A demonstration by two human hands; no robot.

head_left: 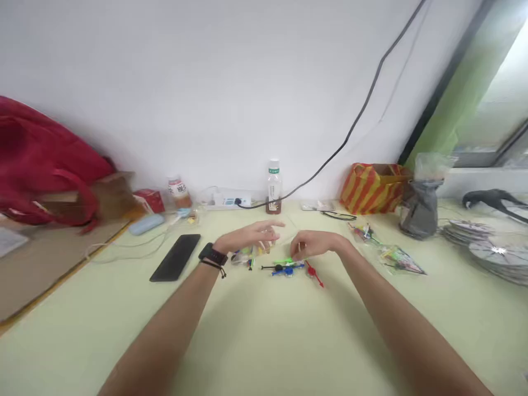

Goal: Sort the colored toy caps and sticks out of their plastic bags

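Note:
My left hand [249,236] hovers, fingers stretched out and apart, above a clear plastic bag [243,256] of small coloured pieces. My right hand [313,243] bends down with fingers pinched together at the end of a green plastic arrow [282,260]; the fingertips are partly hidden. Just in front of it lie a black plastic arrow [278,268] and a blue plastic arrow [289,271], overlapping the green one. A red plastic arrow [314,273] rests apart to their right, its tip pointing toward me.
A black phone [175,257] lies left of my wrist. A bottle [274,187] stands by the wall, near a dark hanging cable [358,118]. To the right are bagged coloured pieces [400,259], a striped bag [367,190] and stacked discs [499,256]. A red backpack [45,159] sits left.

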